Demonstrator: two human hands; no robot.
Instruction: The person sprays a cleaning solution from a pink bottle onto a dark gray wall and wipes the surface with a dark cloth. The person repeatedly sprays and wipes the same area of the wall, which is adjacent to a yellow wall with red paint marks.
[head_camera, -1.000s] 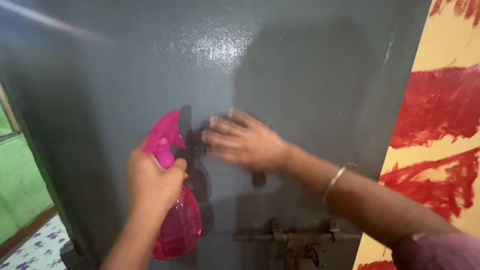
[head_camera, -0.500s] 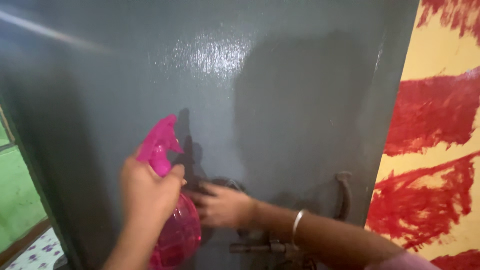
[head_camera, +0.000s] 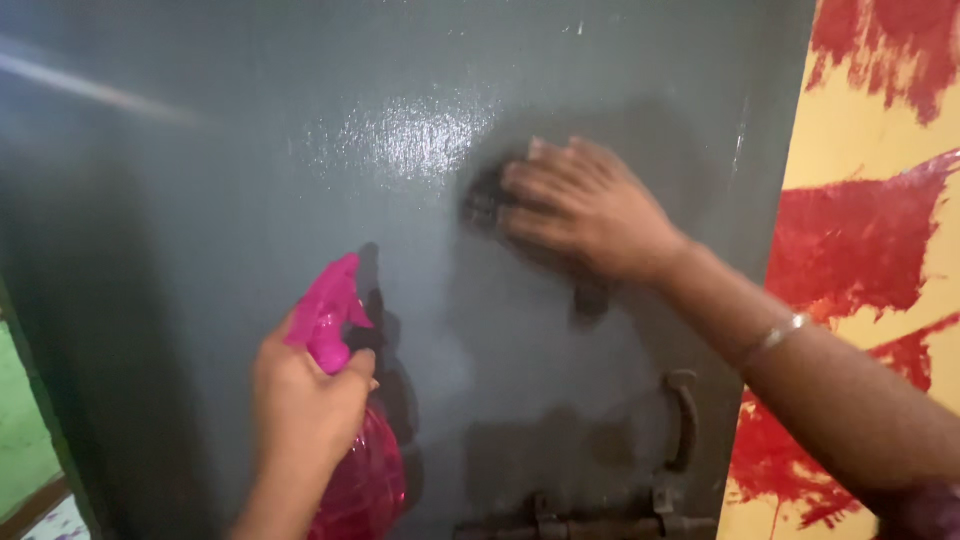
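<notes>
My left hand grips a pink spray bottle by its neck, nozzle pointing at a dark grey painted door. My right hand lies flat against the door higher up and to the right, pressing a dark cloth that shows only at the fingertips and below the palm. A thin metal bangle sits on my right forearm.
A glossy wet patch shines on the door left of my right hand. A door handle and a slide bolt are at the lower right. A yellow wall with red paint streaks borders the door on the right.
My right hand with the cloth swept down to beside the bottle, then up and right to the upper door. The left hand and bottle stayed nearly still.
</notes>
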